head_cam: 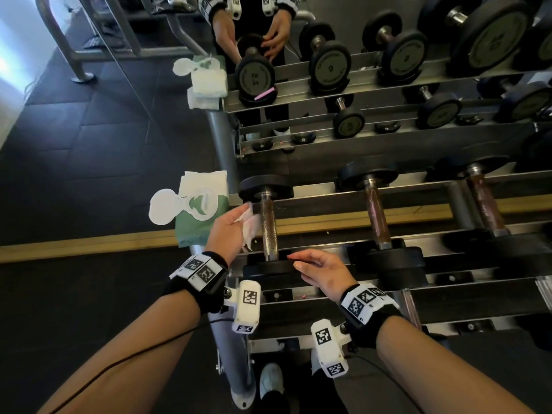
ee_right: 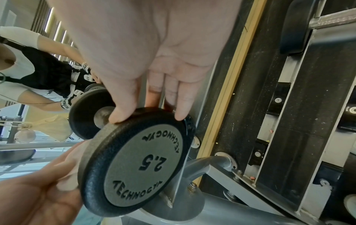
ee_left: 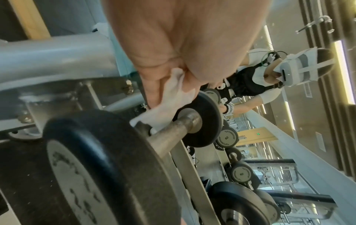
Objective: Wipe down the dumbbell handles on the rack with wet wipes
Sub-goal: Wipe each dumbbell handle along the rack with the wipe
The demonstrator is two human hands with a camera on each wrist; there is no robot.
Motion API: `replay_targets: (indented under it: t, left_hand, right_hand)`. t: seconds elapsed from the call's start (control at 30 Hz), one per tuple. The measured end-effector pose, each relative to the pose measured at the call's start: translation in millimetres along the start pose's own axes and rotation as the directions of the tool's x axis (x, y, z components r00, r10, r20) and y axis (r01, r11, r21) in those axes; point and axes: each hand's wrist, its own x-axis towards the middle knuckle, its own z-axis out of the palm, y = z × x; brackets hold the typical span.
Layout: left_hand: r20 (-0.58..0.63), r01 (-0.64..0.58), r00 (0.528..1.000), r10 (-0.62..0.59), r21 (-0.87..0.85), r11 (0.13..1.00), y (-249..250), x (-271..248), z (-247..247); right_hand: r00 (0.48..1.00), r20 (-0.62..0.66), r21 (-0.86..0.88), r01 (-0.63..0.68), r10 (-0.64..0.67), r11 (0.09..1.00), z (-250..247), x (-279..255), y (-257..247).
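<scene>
My left hand (head_cam: 231, 227) has a wet wipe (head_cam: 249, 227) bunched in its curled fingers, pressed to the left side of the handle (head_cam: 268, 225) of the leftmost dumbbell (ee_right: 134, 158) on the rack (head_cam: 343, 216). My right hand (head_cam: 321, 271) has thumb and fingertips (ee_right: 181, 112) on the rim of the near 2.5 plate, fingers fairly straight, steadying rather than clasping. The wipe is soft and limp, so I judge it should wrap round the bar. The dumbbell looks light and free to roll in its cradle; holding the plate seems right. The wipes pack (head_cam: 203, 213) lies open just left.
</scene>
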Motion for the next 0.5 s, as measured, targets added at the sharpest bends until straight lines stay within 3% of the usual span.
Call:
replay_targets:
  t: [0.2, 0.3, 0.5]
  left_hand:
    - [0.053, 0.035, 0.998, -0.030, -0.103, 0.994, 1, -3, 27]
    - [0.078, 0.034, 0.997, -0.026, -0.101, 0.994, -4, -11, 21]
    - [0.091, 0.149, 0.987, -0.135, -0.174, 0.973, -8, -26, 7]
  right_hand:
    - [1.000, -0.012, -0.034, 0.013, -0.013, 0.999, -2, 4, 6]
    - [1.000, -0.014, -0.043, 0.005, -0.006, 0.999, -3, 6, 7]
    - [0.999, -0.031, -0.053, 0.007, -0.008, 0.999, 1, 1, 3]
